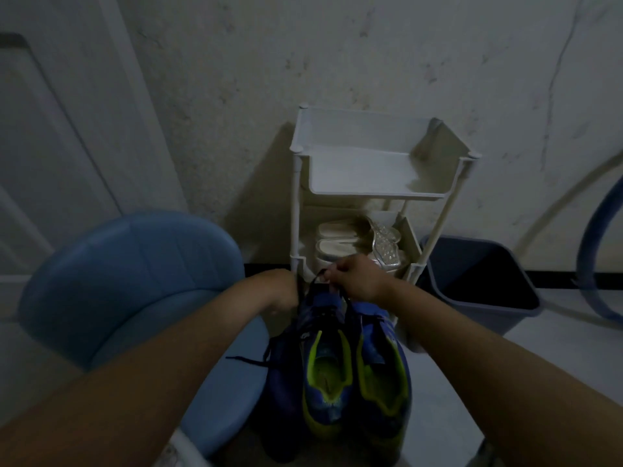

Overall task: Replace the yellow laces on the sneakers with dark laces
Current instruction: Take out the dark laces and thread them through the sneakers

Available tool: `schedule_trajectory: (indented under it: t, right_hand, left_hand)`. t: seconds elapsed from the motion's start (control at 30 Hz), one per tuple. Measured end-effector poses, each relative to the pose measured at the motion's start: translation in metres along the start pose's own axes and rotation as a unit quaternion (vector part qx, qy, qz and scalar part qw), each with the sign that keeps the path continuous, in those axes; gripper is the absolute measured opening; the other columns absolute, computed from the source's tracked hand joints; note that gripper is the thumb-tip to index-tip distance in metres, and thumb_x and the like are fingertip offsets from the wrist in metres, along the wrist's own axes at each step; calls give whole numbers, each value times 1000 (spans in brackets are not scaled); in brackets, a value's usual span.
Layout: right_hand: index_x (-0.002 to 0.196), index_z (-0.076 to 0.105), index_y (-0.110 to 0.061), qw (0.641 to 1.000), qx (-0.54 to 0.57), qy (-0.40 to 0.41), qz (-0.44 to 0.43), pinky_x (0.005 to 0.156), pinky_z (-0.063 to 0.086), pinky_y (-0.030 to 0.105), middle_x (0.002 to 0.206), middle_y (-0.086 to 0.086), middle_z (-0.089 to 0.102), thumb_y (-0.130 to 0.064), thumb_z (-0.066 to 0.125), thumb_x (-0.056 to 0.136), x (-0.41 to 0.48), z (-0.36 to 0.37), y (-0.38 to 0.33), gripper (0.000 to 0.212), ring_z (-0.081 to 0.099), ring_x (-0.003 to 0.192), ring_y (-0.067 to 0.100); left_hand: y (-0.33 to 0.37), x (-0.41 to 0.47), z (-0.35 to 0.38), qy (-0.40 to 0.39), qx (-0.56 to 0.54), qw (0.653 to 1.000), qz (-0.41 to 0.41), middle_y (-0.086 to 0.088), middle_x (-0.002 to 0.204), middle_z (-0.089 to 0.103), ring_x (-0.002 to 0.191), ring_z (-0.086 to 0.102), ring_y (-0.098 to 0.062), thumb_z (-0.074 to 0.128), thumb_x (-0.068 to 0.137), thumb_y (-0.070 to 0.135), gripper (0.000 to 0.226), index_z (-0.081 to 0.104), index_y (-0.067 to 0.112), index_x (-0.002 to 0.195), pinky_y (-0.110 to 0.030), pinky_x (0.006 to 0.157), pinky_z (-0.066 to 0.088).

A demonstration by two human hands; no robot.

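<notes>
— Both hands meet over the far end of the sneakers. What is each doing?

— Right hand: fingers curled, pinching a dark lace that loops up out of the fist. Left hand: just beside the right and close against another dark strand, but its fingers are turned away from the camera, so I cannot tell whether they grip it.

— Which step does that indicate?

— Judged from the raised strands, the dark lace is being drawn through the eyelets of the left-hand shoe, or evened up after a pass. No yellow lace shows anywhere, so removal appears done. One free end trails off to the left, towards the blue chair.

— What does the next move call for?

— Probably equal tension on both ends, then feeding a tip through the next eyelet. That needs a fine pinch near the tip, and the dim light will make the holes hard to find.

— And the shoes themselves?

— Blue uppers with yellow-green collars and linings, side by side and touching, heels towards the wearer, toes towards the white rack. They sit low between the forearms. Lacing on the right-hand shoe is hidden by the right wrist.
</notes>
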State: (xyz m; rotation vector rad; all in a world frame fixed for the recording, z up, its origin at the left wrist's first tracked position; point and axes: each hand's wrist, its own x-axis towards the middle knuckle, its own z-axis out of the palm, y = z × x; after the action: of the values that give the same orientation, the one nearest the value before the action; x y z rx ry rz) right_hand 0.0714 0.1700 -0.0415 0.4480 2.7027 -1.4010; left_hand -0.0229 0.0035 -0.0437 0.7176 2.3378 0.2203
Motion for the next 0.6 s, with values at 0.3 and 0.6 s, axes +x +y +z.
schedule_trajectory:
  t: [0.3,0.6]
  right_hand:
    - [88,62,17,969,237,66,-29,49,47,18,61,7,64,-9,51,100,-28,-14,-41,30,60,52,13]
    - [93,68,-7,943,298,136,-51,37,30,20,77,8,68,-20,49,102,-42,-39,-47,25,38,36,9]
  left_hand:
    - [58,-24,12,47,-249,960,118,-8,109,69,86,69,-21,52,98,19,22,62,12,116,-29,62,48]
    - [82,-32,15,60,-301,937,167,-3,82,71,55,61,-8,51,101,17,21,68,7,96,-13,50,47]
